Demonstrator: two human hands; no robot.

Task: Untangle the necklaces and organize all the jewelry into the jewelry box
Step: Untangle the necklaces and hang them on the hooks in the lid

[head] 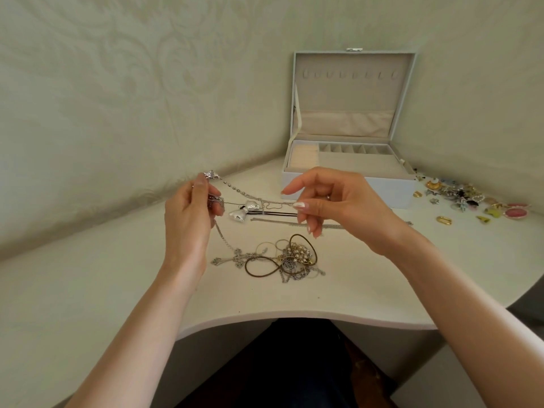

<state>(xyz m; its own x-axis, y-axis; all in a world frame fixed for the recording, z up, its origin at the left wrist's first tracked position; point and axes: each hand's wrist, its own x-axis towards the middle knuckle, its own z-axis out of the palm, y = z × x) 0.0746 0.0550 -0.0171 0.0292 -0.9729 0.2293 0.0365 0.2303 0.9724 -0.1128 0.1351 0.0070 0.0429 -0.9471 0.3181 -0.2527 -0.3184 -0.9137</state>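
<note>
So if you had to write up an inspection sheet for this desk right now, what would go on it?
Surface: white curved table, with jewelry lying loose on it.
Job's things: jewelry box at the back right, lid up, no jewelry visible inside; tangled pile of chains and hoops in the middle; cross pendant at its left edge; silver bow on a black cord.
Clutter: heap of small pieces right of the box; gold oval ring in front of it.
Hands: left hand and right hand each pinch the sparkly chain, stretched between them above the table.
Cables: nothing seen.
Surroundings: patterned wall behind; the person's dark-clothed lap below the table edge.
</note>
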